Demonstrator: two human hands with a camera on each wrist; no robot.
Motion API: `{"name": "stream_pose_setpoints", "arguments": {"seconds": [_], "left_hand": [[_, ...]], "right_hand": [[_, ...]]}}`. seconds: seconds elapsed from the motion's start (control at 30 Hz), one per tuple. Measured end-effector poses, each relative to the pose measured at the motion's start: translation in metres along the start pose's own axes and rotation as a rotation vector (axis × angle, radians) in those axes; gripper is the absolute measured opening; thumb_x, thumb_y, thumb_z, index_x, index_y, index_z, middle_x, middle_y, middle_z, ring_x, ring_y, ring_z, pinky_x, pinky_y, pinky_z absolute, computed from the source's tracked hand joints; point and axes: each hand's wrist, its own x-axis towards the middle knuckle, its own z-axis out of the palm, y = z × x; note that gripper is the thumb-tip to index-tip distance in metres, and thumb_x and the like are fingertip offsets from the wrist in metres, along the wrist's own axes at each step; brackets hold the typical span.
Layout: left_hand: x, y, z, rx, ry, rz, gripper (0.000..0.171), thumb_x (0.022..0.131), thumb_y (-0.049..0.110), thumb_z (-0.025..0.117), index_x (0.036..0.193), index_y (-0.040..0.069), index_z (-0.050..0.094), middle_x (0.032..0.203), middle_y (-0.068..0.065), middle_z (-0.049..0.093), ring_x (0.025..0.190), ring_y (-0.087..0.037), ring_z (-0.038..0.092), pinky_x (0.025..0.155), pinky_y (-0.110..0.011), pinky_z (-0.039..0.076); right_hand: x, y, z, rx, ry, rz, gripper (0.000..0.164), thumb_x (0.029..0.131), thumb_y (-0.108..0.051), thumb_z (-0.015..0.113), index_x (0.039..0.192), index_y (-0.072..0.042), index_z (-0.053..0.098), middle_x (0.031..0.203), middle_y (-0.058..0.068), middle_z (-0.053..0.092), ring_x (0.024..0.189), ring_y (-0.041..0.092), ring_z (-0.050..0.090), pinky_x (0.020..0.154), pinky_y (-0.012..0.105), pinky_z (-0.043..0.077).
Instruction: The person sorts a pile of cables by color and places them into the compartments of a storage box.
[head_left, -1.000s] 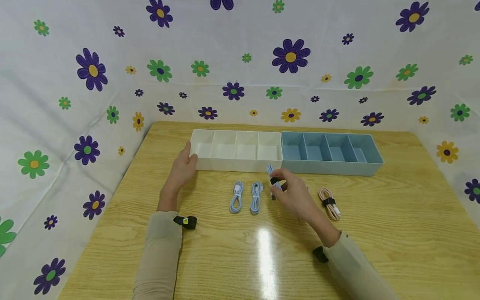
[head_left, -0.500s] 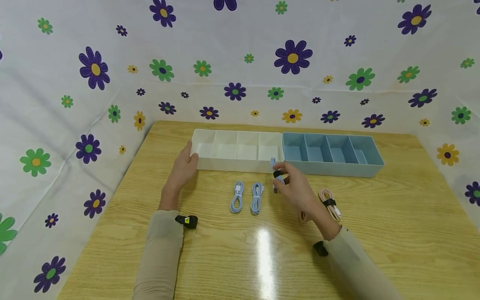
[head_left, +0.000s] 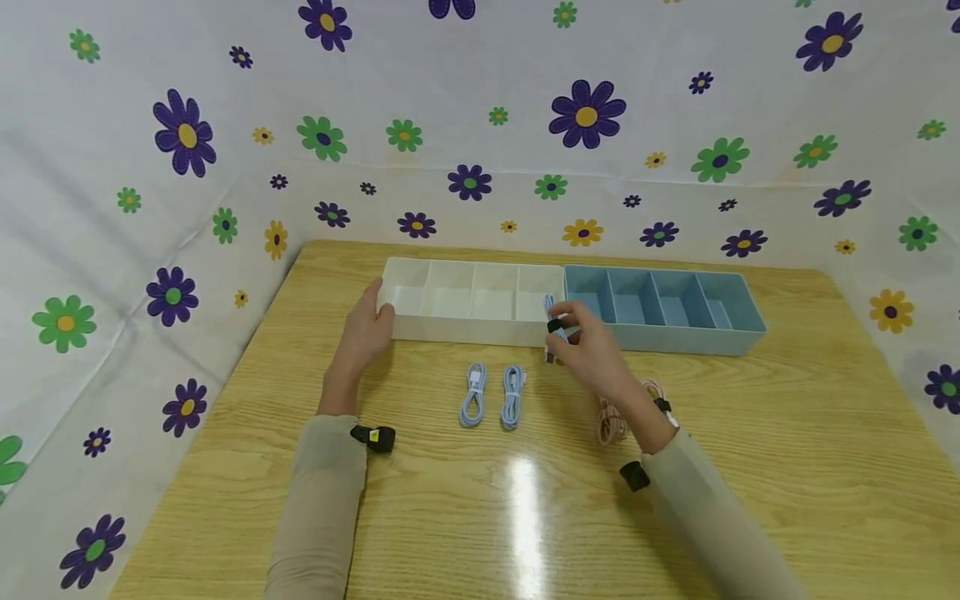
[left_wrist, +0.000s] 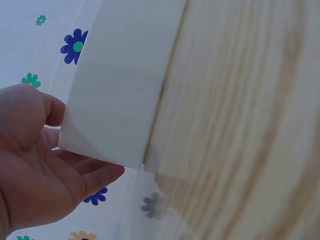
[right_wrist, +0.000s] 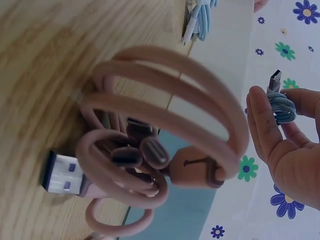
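In the head view, my right hand (head_left: 592, 346) pinches a coiled light-blue cable (head_left: 558, 329) with a black strap. It holds the cable in front of the rightmost compartment of the white divided box (head_left: 480, 330). The right wrist view shows the cable's metal plug (right_wrist: 274, 81) sticking out above the fingers. My left hand (head_left: 365, 329) rests against the box's left end, fingers along the end wall and thumb at the front corner. Two more light-blue coiled cables, one (head_left: 473, 395) left and one (head_left: 512, 397) right, lie on the table before the box.
A blue divided box (head_left: 675, 337) stands end to end with the white one. Under my right forearm lies a pink coiled cable (head_left: 610, 423). Another pinkish cable (head_left: 654, 388) with a black strap is partly hidden by the arm. A flowered cloth (head_left: 480, 150) hangs behind the table.
My right hand has raised the strapped light-blue cable forward, from in front of the white box to its front rim. The left hand stays at the box's end.
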Motion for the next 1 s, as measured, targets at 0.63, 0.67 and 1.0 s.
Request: {"name": "stream_pose_setpoints", "arguments": {"seconds": [0.63,0.67,1.0], "left_hand": [[0.001,-0.005,-0.004,-0.106,-0.012,-0.025,0.063,0.103,0.023,0.037,0.161,0.014,0.013,0.164,-0.013,0.02,0.15,-0.031,0.019,0.119,-0.05,0.019],[0.001,-0.005,-0.004,-0.115,-0.009,-0.02,0.063,0.103,0.023,0.038,0.161,0.013,0.014,0.163,-0.014,0.021,0.148,-0.032,0.022,0.118,-0.05,0.021],[0.003,-0.01,-0.009,-0.154,-0.026,-0.011,0.063,0.103,0.027,0.045,0.16,0.014,0.021,0.159,-0.018,0.03,0.132,-0.038,0.041,0.106,-0.052,0.037]], "right_hand": [[0.029,0.003,-0.005,0.049,0.021,0.054,0.036,0.097,-0.012,0.061,0.132,-0.004,0.053,0.116,0.02,0.059,0.081,0.027,0.066,0.07,0.037,0.058],[0.031,0.003,-0.005,0.051,0.02,0.058,0.036,0.097,-0.012,0.061,0.132,-0.004,0.053,0.116,0.019,0.059,0.08,0.027,0.066,0.069,0.037,0.058],[0.047,-0.004,-0.006,0.045,0.01,0.063,0.036,0.097,-0.012,0.059,0.132,-0.004,0.052,0.117,0.019,0.059,0.082,0.03,0.066,0.071,0.037,0.059]]}}
